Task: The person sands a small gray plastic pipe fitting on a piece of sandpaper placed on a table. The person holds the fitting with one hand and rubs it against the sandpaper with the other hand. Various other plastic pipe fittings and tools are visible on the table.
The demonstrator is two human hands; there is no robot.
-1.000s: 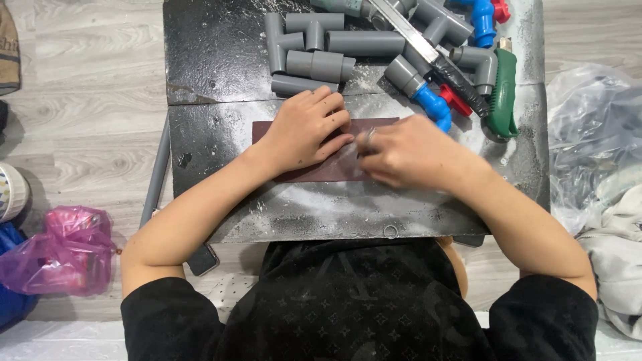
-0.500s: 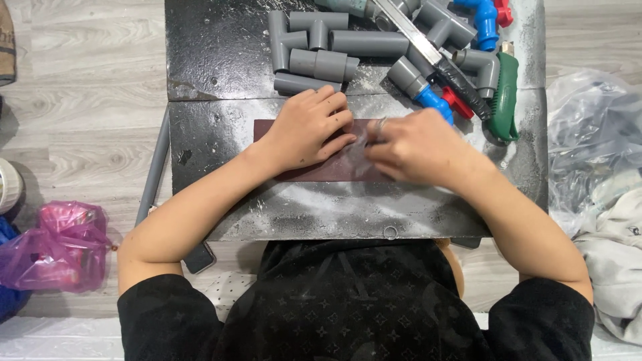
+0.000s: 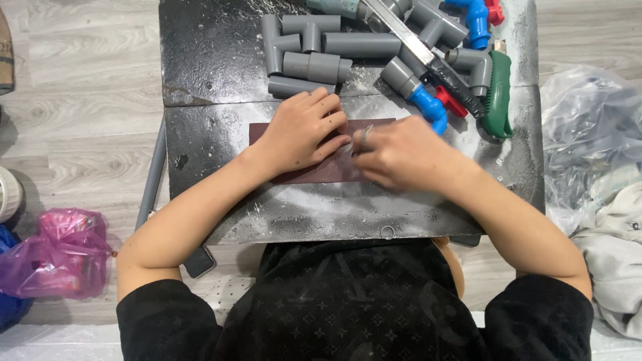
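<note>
A dusty black bench (image 3: 221, 60) carries a dark reddish-brown sheet (image 3: 314, 170), flat near its front edge. The left hand (image 3: 301, 130) presses it down, fingers spread. The right hand (image 3: 401, 154) is curled over a small grey piece (image 3: 365, 134) on it.

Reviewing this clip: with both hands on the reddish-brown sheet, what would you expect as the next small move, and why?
Probably another short rubbing stroke by the right hand across the sandpaper sheet. The left hand lies flat on the sheet, pinning it to the dusty black board, while the right hand is blurred and closed over something small and hidden. White dust lies around the sheet.
</note>
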